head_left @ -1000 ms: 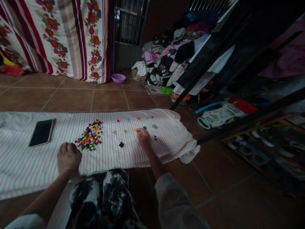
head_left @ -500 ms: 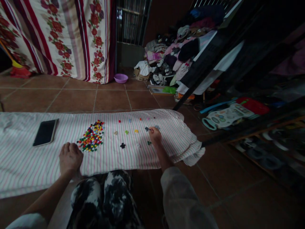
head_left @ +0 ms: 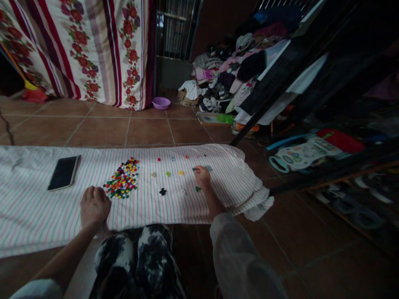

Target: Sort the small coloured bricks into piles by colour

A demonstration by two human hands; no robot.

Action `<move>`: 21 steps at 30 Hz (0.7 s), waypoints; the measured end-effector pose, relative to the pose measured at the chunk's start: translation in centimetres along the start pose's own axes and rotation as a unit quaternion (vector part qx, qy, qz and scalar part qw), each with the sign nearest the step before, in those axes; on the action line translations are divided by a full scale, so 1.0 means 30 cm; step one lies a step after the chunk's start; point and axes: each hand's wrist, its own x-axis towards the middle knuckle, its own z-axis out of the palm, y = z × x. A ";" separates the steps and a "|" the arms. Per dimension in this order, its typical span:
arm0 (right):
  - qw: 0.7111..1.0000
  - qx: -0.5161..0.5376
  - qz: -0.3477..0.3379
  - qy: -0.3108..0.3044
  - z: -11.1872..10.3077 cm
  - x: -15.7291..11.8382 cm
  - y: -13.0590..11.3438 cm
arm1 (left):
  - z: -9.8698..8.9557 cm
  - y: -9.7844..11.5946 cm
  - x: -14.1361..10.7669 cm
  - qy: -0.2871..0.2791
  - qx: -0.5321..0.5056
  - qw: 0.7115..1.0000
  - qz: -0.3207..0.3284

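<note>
Dim room, tiled terracotta floor [head_left: 99, 131], a floral striped curtain [head_left: 93, 50] hanging at the far side, a purple plastic basin [head_left: 161, 103] at its foot, and a heap of clothes [head_left: 224, 70] against the far right wall. A white sheet with pink and green stripes [head_left: 37, 216] lies flat on the floor across the person's front, patterned trousers [head_left: 134, 257] at its near edge. On the sheet, a black smartphone [head_left: 64, 172] sits face up at left. Right of it lies a dense patch of small coloured pieces [head_left: 122, 178], red, yellow, green, blue and black, with the left hand [head_left: 94, 206] just beside it, curled into a fist, knuckles up, resting on the sheet; nothing shows in it. Further right, single pieces lie well apart, among them a black cross-shaped piece [head_left: 162, 191], a green piece [head_left: 168, 174] and a yellow piece [head_left: 181, 172]. The right hand [head_left: 202, 176] is at the far end of these, its fingertips [head_left: 196, 169] bunched at a small dark piece; whether they grip it, I cannot tell. Judged from the pieces' size, a light fingertip pinch and a low wrist should avoid nudging neighbours on the soft cloth.
</note>
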 end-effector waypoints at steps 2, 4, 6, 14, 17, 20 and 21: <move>1.000 0.002 -0.001 -0.003 0.000 -0.002 0.004 | -0.002 0.003 0.001 0.001 0.000 1.000 0.001; 1.000 0.004 -0.004 -0.003 0.000 -0.003 0.008 | -0.001 0.003 0.000 0.008 0.002 1.000 0.003; 1.000 0.001 -0.004 -0.005 0.000 -0.005 0.009 | 0.003 0.000 -0.001 0.013 0.000 1.000 0.003; 1.000 -0.001 -0.010 0.002 -0.004 -0.013 -0.001 | 0.018 -0.009 -0.002 0.009 0.023 1.000 0.012; 1.000 0.012 -0.022 0.012 -0.007 -0.016 -0.021 | 0.021 -0.010 -0.003 0.014 0.021 1.000 0.007; 0.998 0.027 -0.044 0.027 0.000 -0.017 -0.057 | 0.024 -0.013 -0.002 0.019 0.008 1.000 -0.001; 0.997 0.035 -0.056 0.033 0.006 -0.017 -0.074 | 0.025 -0.014 -0.002 0.014 0.008 1.000 0.002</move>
